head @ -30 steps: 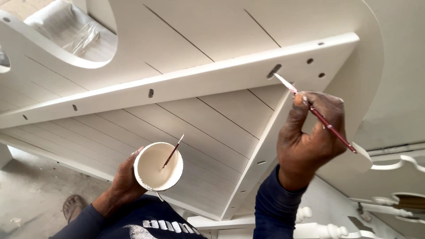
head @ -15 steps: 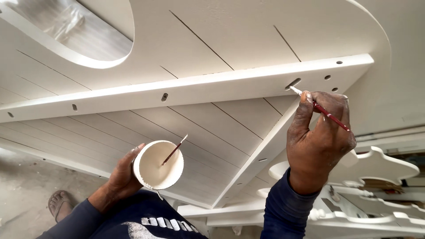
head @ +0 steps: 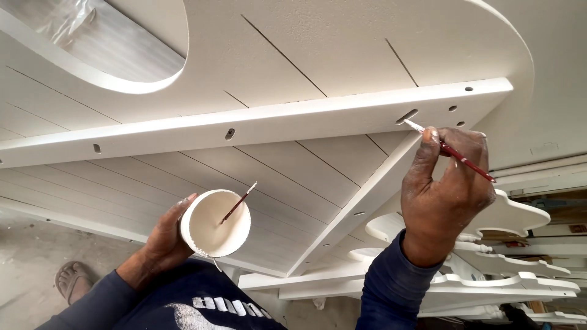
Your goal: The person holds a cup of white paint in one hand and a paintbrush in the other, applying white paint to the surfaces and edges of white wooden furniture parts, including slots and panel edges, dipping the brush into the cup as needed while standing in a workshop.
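Observation:
My right hand (head: 445, 190) grips a thin red-handled paintbrush (head: 454, 153), its white-tipped bristles touching the white rail (head: 275, 122) right beside an oval slot (head: 406, 116). My left hand (head: 164, 232) holds a small round cup (head: 215, 223) of white paint, and a second thin brush (head: 238, 203) leans inside it. The rail crosses a large white grooved furniture panel (head: 293, 43) that fills the upper view.
A curved cutout (head: 110, 49) in the panel shows crumpled plastic sheeting behind it. White scalloped furniture parts (head: 507, 217) lie at the lower right. Below left are a grey concrete floor (head: 30, 256) and my sandalled foot (head: 73, 280).
The view has shifted a little, so the panel sits further left and up. My right hand has edged the brush tip along the rail toward the oval slot. The cup is held steady.

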